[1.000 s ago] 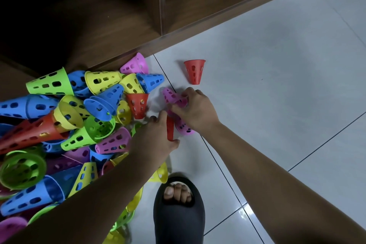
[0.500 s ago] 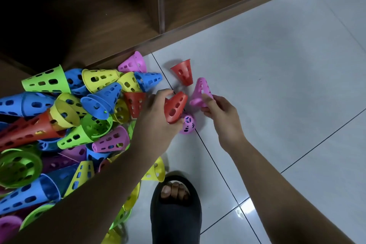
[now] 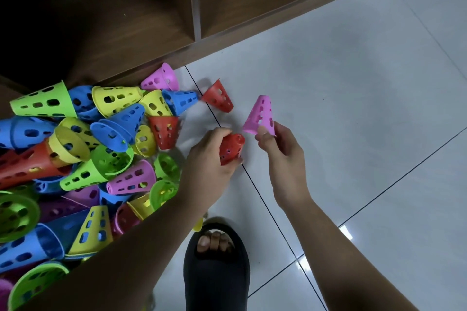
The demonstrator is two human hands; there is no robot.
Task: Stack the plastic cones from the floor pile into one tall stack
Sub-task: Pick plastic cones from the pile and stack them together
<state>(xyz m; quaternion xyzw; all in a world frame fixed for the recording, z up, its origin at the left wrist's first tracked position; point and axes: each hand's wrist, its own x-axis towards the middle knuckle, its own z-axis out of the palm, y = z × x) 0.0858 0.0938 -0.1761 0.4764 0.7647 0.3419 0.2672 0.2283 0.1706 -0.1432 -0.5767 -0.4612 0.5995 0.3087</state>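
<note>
The pile of plastic cones (image 3: 101,159) lies on the floor (image 3: 353,83) along the edge where the tiles meet the base of a wooden shelf unit (image 3: 227,7): green, blue, yellow, pink and red ones tumbled on their sides, some already nested in one another. Just off the pile's outer side a loose red cone (image 3: 218,97) lies tilted on a tile joint.

Out from the pile, above the bare tiles, the left hand (image 3: 207,159) grips a second red cone (image 3: 231,148), its fingers (image 3: 219,131) curled round the cone's body. The right hand (image 3: 285,154) pinches a pink cone (image 3: 260,116) at its wide rim between thumb and fingers, narrow end pointing toward the shelf unit. The two held cones sit just beside each other; whether they touch I cannot tell.

A foot in a dark open-toed slipper (image 3: 217,267) stands on the floor, nearer the person than the hands.
</note>
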